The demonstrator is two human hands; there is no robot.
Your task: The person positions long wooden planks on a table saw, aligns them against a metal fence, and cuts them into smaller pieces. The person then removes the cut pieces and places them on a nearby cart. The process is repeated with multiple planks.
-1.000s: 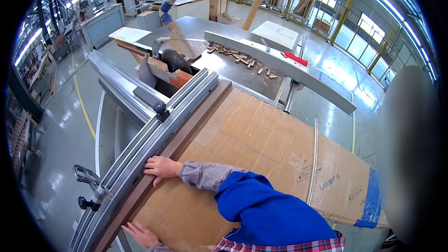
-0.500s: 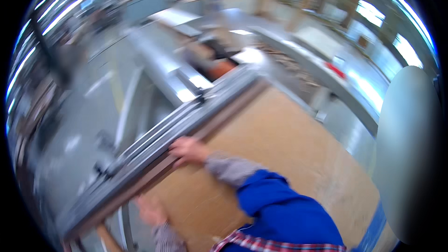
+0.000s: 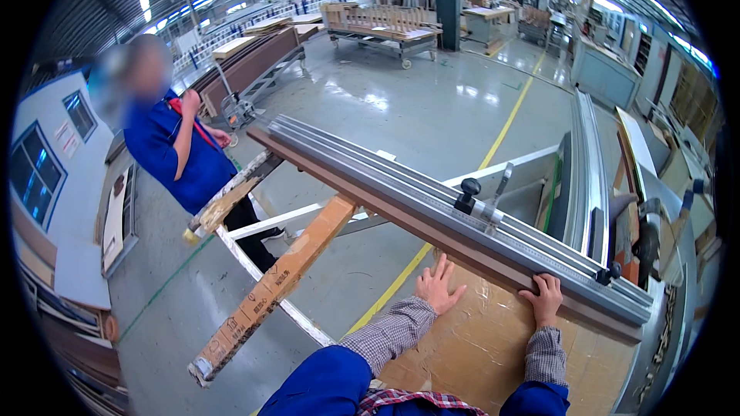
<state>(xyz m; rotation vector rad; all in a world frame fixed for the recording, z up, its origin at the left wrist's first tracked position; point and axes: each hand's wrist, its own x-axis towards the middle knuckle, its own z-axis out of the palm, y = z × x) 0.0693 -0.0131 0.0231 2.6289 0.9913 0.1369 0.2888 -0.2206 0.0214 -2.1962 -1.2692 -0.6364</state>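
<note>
One long brown board (image 3: 432,233) lies along the near side of one metal fence (image 3: 370,169), its long axis parallel to it, running from far left to near right. Two black knobs (image 3: 466,196) sit on the fence. Short of it, the left hand (image 3: 438,289) is spread on one cardboard sheet (image 3: 462,331), fingertips at the board's edge. Nearer the fence's right end, the right hand (image 3: 546,299) bends its fingers onto the board; whether it pinches, I cannot tell.

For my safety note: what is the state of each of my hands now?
Left hand: open and spread, beside the long brown bar.
Right hand: bent over that bar; grip cannot be told.
</note>
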